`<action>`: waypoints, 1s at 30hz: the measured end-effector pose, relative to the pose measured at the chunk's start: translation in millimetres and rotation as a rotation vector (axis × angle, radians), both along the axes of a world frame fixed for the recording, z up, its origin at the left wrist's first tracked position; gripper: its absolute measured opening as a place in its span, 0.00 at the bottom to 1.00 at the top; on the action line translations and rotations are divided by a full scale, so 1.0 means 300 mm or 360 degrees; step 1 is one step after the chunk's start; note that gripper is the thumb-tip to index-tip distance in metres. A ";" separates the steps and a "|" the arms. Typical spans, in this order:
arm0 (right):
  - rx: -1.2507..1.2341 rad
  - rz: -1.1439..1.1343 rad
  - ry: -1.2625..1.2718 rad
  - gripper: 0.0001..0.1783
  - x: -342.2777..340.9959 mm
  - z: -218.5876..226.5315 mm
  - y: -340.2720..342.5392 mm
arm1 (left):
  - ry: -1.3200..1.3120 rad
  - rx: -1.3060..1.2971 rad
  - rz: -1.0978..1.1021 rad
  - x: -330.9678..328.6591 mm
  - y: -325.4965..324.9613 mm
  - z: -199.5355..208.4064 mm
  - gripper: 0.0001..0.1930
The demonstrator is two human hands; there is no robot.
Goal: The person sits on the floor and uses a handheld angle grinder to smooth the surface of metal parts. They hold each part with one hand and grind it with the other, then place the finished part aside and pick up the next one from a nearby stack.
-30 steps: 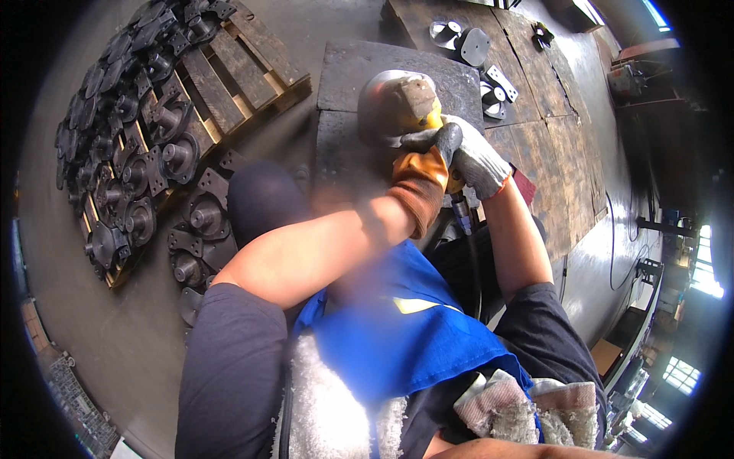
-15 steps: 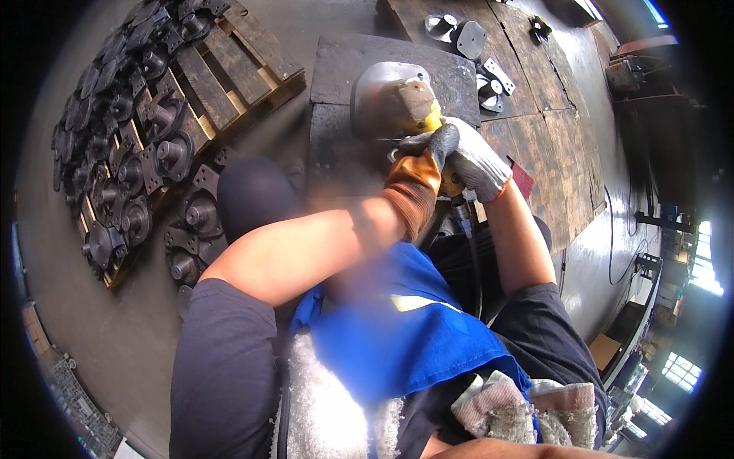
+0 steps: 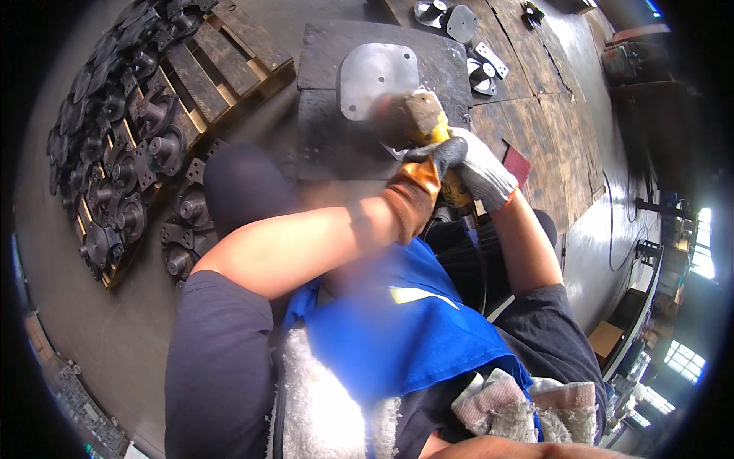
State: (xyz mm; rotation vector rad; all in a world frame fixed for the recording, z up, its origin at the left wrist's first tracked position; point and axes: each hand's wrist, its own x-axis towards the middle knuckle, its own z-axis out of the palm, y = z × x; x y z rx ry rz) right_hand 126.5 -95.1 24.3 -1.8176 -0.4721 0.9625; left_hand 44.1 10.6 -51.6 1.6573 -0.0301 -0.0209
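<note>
My left hand (image 3: 424, 174), in an orange glove with dark fingers, is closed on a yellow hand grinder (image 3: 454, 190). White knit covers my right hand (image 3: 483, 170), which wraps the grinder's body from the other side. A hose runs down from the tool's rear end toward my lap. The grinder's blurred head sits over the near right corner of a flat grey metal plate (image 3: 375, 67); whether its disc touches the plate I cannot tell. Rounded corners and several small holes mark the plate, which lies flat on a dark worktop (image 3: 321, 57).
Left of me, a wooden pallet (image 3: 241, 65) bears many dark metal flanged parts (image 3: 166, 149). On the wooden boards (image 3: 527, 126) to the right lie loose metal parts (image 3: 462, 23) and a dark red pad (image 3: 517, 164). My knee (image 3: 248, 180) is close to the worktop's near left edge.
Both hands have drawn the grinder nearer to me, off the middle of the plate to its near right corner. More of the plate's surface shows, and the view has shifted slightly.
</note>
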 end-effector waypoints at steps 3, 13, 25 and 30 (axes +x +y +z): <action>0.0139 0.0060 0.0072 0.20 0.012 -0.020 0.034 | 0.0303 -0.0957 0.0333 -0.015 -0.017 0.040 0.27; 0.0072 0.0128 -0.0234 0.18 0.003 0.014 0.042 | 0.0456 0.0000 0.0162 0.007 -0.021 0.038 0.25; 0.0133 0.0142 -0.0037 0.18 0.043 0.037 0.123 | 0.0049 -0.0846 0.0564 0.012 0.061 0.087 0.35; 0.0456 0.0063 0.0300 0.14 0.112 -0.080 0.152 | 0.0284 -0.0518 0.0458 0.064 0.155 0.147 0.31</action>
